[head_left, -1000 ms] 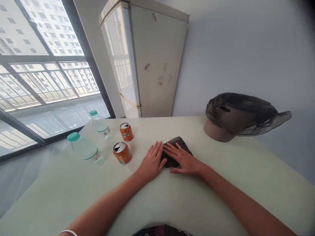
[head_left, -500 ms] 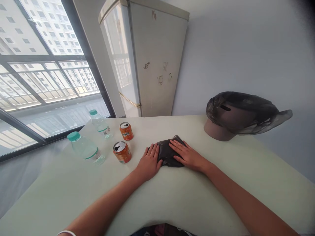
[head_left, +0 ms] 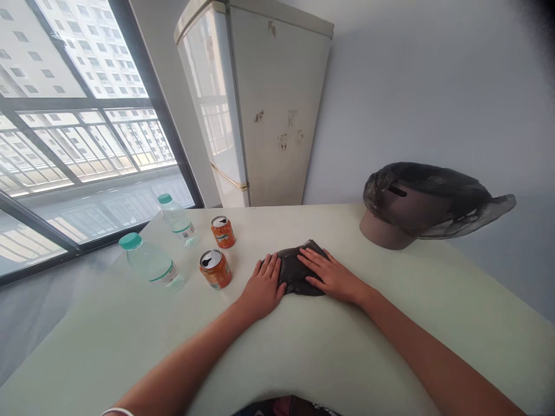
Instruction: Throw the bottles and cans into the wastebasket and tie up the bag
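Observation:
A folded black plastic bag (head_left: pixel 295 271) lies flat on the pale table (head_left: pixel 303 352). My left hand (head_left: pixel 263 287) rests flat over the bag's left edge, fingers stretched out. On the bag's right side lies my right hand (head_left: pixel 333 276), palm down with fingers extended. Left of my left hand stand two opened orange soda cans, a nearer can (head_left: pixel 215 269) and a farther can (head_left: pixel 222 232). The part of the bag under my palms is hidden.
Two clear bottles with green caps, a near bottle (head_left: pixel 150 261) and a far bottle (head_left: pixel 177 219), stand at the left. A brown bin (head_left: pixel 390 226) lined with a black bag sits back right. Behind the table are a fridge (head_left: pixel 277 115) and a wall.

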The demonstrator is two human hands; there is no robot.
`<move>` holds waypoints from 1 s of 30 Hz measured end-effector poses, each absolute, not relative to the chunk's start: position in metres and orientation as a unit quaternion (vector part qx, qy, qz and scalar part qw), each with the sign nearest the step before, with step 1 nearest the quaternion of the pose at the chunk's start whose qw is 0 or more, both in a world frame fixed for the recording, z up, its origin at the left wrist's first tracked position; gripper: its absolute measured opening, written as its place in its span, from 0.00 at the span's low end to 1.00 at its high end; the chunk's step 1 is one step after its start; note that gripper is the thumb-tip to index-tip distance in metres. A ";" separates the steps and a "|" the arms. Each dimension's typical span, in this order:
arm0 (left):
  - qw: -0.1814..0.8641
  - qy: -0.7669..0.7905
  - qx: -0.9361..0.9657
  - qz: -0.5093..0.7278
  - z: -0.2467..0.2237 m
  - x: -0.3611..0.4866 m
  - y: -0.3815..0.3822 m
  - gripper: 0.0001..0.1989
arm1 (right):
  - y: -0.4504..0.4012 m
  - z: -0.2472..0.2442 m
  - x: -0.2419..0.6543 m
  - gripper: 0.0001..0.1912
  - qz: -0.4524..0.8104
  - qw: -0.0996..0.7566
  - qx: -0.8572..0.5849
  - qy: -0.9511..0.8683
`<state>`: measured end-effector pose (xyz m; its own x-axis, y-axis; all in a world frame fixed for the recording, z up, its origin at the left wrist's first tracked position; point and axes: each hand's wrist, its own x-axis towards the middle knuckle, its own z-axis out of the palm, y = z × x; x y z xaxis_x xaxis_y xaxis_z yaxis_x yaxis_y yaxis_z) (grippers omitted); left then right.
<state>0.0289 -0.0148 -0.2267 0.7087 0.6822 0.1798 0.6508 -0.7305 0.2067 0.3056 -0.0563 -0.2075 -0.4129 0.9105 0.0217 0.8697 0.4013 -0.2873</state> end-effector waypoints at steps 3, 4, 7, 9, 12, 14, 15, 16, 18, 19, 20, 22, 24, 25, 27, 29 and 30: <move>0.074 0.361 0.922 0.118 -0.225 0.028 -0.015 0.33 | -0.055 -0.208 0.307 0.34 0.131 0.097 -0.530 -0.832; 0.081 0.361 0.922 0.117 -0.224 0.028 -0.015 0.34 | -0.055 -0.208 0.307 0.34 0.140 0.106 -0.528 -0.831; 0.110 0.374 0.911 0.131 -0.219 0.027 -0.014 0.35 | -0.050 -0.207 0.313 0.31 0.159 0.187 -0.542 -0.804; 0.115 0.395 0.897 0.162 -0.214 0.026 -0.013 0.35 | -0.046 -0.207 0.321 0.28 0.132 0.267 -0.595 -0.747; 0.101 0.430 0.875 0.200 -0.208 0.025 -0.009 0.31 | -0.043 -0.211 0.336 0.24 0.077 0.317 -0.693 -0.643; 0.097 0.449 0.864 0.208 -0.207 0.024 -0.007 0.28 | -0.043 -0.214 0.343 0.23 0.076 0.310 -0.724 -0.612; 0.099 0.455 0.860 0.210 -0.207 0.023 -0.006 0.27 | -0.043 -0.215 0.345 0.24 0.083 0.303 -0.725 -0.612; 0.101 0.459 0.857 0.211 -0.208 0.023 -0.005 0.25 | -0.044 -0.215 0.346 0.24 0.093 0.297 -0.722 -0.618; 0.104 0.462 0.854 0.215 -0.209 0.022 -0.003 0.23 | -0.045 -0.214 0.344 0.23 0.128 0.299 -0.705 -0.630; 0.104 0.462 0.853 0.217 -0.210 0.022 -0.002 0.23 | -0.045 -0.213 0.343 0.21 0.151 0.306 -0.693 -0.635; 0.104 0.463 0.852 0.221 -0.210 0.022 -0.001 0.22 | -0.045 -0.211 0.341 0.20 0.174 0.314 -0.682 -0.638; 0.104 0.465 0.849 0.229 -0.210 0.021 0.001 0.22 | -0.045 -0.208 0.338 0.18 0.212 0.332 -0.664 -0.636; 0.112 0.463 0.846 0.239 -0.210 0.020 0.003 0.22 | -0.046 -0.205 0.336 0.17 0.234 0.341 -0.656 -0.632; 0.121 0.461 0.844 0.247 -0.209 0.019 0.003 0.21 | -0.047 -0.203 0.335 0.16 0.259 0.348 -0.650 -0.623; 0.148 0.463 0.829 0.275 -0.208 0.018 0.004 0.19 | -0.049 -0.199 0.332 0.17 0.330 0.383 -0.627 -0.593; 0.188 0.470 0.802 0.317 -0.205 0.017 0.004 0.17 | -0.051 -0.193 0.329 0.22 0.380 0.444 -0.593 -0.554; 0.213 0.472 0.786 0.339 -0.204 0.016 0.005 0.17 | -0.052 -0.190 0.327 0.25 0.384 0.479 -0.579 -0.537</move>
<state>0.0165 0.0048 -0.2041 0.3260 0.8853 0.3316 0.5970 -0.4648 0.6539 0.3269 -0.0520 -0.1902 0.1278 0.9893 0.0697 0.2536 0.0354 -0.9667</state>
